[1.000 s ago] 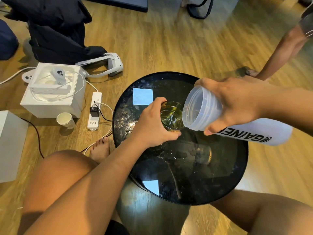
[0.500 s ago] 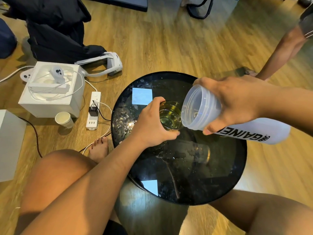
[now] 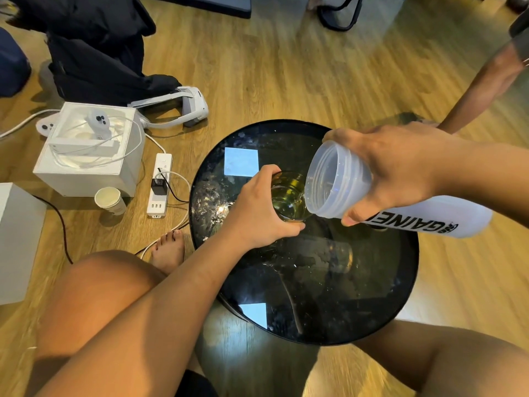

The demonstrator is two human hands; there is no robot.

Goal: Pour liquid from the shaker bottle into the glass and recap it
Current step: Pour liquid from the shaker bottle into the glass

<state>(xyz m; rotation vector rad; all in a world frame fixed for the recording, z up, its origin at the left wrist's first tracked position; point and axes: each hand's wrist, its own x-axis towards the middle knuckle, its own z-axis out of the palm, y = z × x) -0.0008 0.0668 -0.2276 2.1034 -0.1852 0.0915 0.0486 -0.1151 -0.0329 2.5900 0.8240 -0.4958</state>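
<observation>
Translucent white plastic shaker bottle (image 3: 372, 193), uncapped, clamped in right hand (image 3: 400, 170) grip; long axis near level, mouth touching rim of clear glass (image 3: 289, 200) of yellowish liquid. Glass encircled by left hand (image 3: 257, 213) grip, on round black glass counter (image 3: 372, 296). Cap not visible.

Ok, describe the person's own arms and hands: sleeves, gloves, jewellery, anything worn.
Both are bare. The left hand and the right hand wear no gloves, and no rings show on the fingers in view. No watch or band shows at either wrist, and both forearms are uncovered to the picture's edge, with no sleeve in view.
</observation>
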